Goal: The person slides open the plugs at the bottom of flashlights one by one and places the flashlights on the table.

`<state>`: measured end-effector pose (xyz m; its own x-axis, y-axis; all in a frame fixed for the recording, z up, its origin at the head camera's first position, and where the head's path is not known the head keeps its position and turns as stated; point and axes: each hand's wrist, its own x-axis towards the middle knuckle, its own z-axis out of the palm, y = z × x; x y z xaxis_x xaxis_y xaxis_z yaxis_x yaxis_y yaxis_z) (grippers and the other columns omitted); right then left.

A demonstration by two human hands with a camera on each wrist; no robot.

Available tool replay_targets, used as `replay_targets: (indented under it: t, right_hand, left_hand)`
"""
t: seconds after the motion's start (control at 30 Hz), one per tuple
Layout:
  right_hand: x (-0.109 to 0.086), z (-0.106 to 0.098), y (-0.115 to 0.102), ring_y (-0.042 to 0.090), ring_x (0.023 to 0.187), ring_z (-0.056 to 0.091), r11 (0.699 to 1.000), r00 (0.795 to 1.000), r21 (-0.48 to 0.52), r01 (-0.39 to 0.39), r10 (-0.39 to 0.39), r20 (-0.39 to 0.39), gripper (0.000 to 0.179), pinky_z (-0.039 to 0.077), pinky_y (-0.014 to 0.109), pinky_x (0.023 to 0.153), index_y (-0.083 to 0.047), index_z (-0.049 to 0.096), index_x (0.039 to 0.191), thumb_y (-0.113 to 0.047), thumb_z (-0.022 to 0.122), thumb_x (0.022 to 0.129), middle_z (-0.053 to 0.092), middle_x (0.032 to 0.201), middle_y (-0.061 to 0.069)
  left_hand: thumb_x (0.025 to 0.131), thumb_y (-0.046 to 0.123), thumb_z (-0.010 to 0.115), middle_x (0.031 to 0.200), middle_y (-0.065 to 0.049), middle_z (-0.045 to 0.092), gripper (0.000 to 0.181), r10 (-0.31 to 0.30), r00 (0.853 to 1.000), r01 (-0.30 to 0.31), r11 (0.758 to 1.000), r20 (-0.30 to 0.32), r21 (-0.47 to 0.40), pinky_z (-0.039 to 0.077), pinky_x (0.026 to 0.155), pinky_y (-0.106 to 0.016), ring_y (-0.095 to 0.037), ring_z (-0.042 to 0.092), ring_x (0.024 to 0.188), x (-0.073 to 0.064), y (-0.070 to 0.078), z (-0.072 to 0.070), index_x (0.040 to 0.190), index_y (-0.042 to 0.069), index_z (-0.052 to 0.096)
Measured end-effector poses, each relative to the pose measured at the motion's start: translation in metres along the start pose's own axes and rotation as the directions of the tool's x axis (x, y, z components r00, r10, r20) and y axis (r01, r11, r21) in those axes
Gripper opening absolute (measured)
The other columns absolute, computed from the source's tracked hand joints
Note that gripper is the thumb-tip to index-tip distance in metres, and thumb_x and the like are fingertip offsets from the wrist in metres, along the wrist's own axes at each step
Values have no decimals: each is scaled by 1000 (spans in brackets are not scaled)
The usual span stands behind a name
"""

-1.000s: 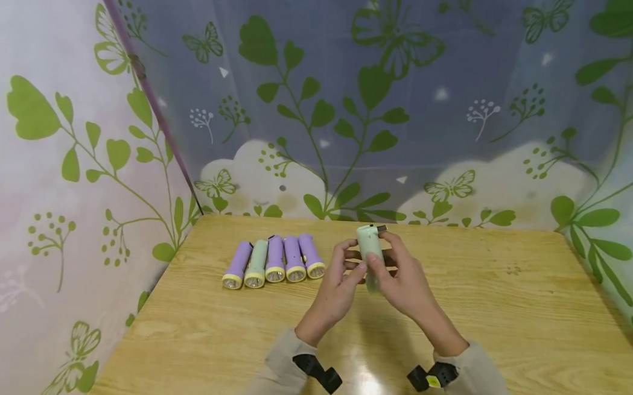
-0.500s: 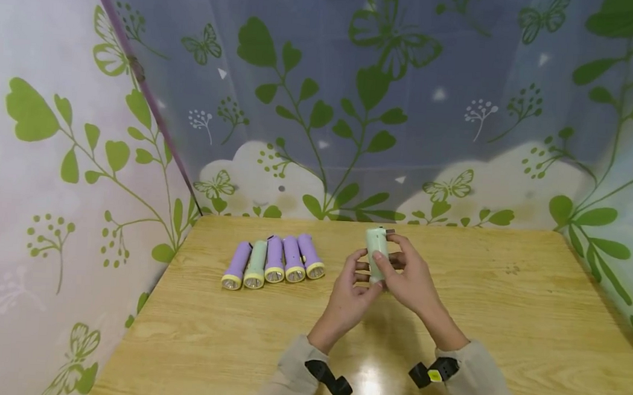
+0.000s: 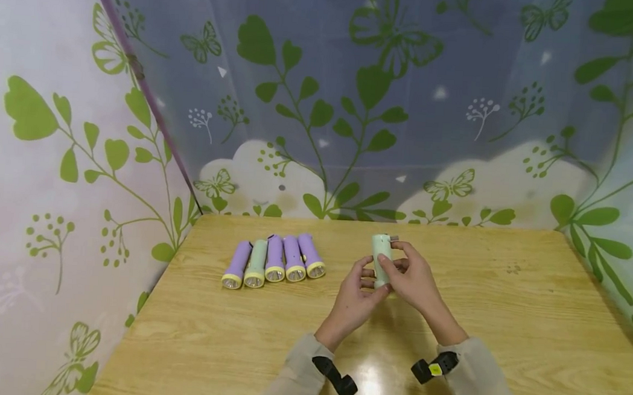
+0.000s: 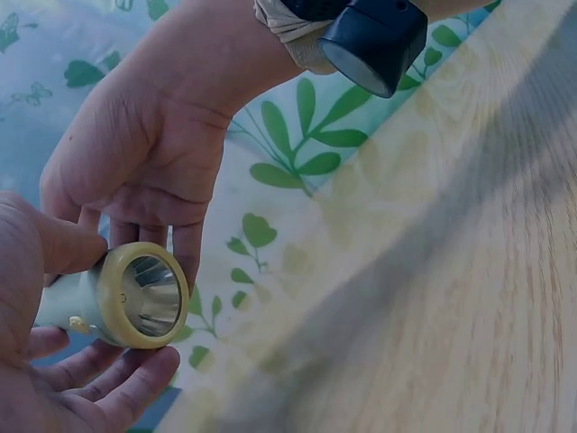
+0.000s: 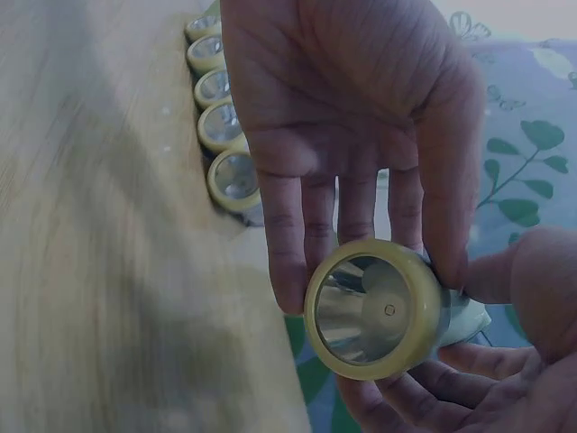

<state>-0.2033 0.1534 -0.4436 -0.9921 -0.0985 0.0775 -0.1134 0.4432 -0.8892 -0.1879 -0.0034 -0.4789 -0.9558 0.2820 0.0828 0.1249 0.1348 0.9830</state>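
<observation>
Both hands hold a pale green flashlight [image 3: 381, 254] above the table, tail up and lens end down. My right hand [image 3: 413, 279] grips its body, thumb in front and the index finger near a small dark tab [image 3: 394, 238] that sticks out at the tail. Around the lens end, my left hand [image 3: 355, 296] holds it between thumb and fingers. The yellow-rimmed lens [image 4: 151, 298] shows in the left wrist view, and the reflector [image 5: 361, 307] faces the camera in the right wrist view. Parts of the fingers behind the body are hidden.
Left of the hands, several flashlights lie side by side on the wooden table [image 3: 504, 330], lenses toward the person. Most are purple, like this purple flashlight [image 3: 275, 255]; a green flashlight [image 3: 257, 260] lies among them. Leaf-patterned cloth [image 3: 322, 101] hangs behind the table.
The held flashlight has moved slightly right and stands more upright. My left hand has shifted right and now holds lower, at the lens end. The row on the table is unchanged.
</observation>
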Motion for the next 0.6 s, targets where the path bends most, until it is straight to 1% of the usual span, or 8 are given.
replay_targets:
  t: [0.1, 0.2, 0.3, 0.47, 0.6]
  right_hand:
    - [2, 0, 5, 35, 101, 72, 1000, 1000, -10, -24, 24, 6, 58, 60, 34, 68, -2, 43, 148, -37, 57, 104, 69, 118, 30]
    - [3, 1, 11, 34, 99, 72, 999, 999, -16, -42, 43, 10, 58, 60, 34, 69, 1, 43, 147, -35, 57, 104, 69, 117, 31]
    - [4, 0, 17, 32, 95, 72, 998, 998, -29, -62, 63, 11, 57, 60, 34, 68, 2, 44, 147, -34, 57, 104, 68, 116, 31]
    - [6, -3, 26, 32, 97, 70, 994, 995, -51, -97, 98, 17, 59, 59, 33, 69, 1, 44, 148, -37, 56, 104, 66, 119, 31]
    - [6, -5, 31, 32, 96, 69, 989, 990, -50, -139, 140, 21, 59, 58, 31, 68, 1, 44, 149, -37, 56, 104, 65, 120, 31]
  left_hand:
    - [98, 29, 68, 132, -17, 59, 68, -35, 999, 35, 999, 3, -8, 60, 85, -33, -19, 65, 108, 2, -4, 1, 155, 12, 36]
    - [96, 28, 69, 131, -16, 61, 67, -58, 998, 58, 998, 4, -11, 61, 84, -33, -19, 67, 107, 4, -9, 4, 154, 11, 39]
    - [96, 27, 70, 129, -16, 62, 65, -69, 998, 69, 998, 2, -11, 61, 83, -32, -20, 68, 107, 6, -15, 7, 152, 11, 41]
    - [97, 27, 69, 128, -17, 62, 65, -72, 997, 72, 997, 12, 4, 61, 84, -31, -23, 68, 108, 10, -20, 13, 152, 8, 41]
    - [96, 27, 70, 122, -15, 62, 67, -88, 996, 88, 996, 13, 17, 60, 80, -28, -19, 67, 101, 12, -24, 17, 152, 6, 41]
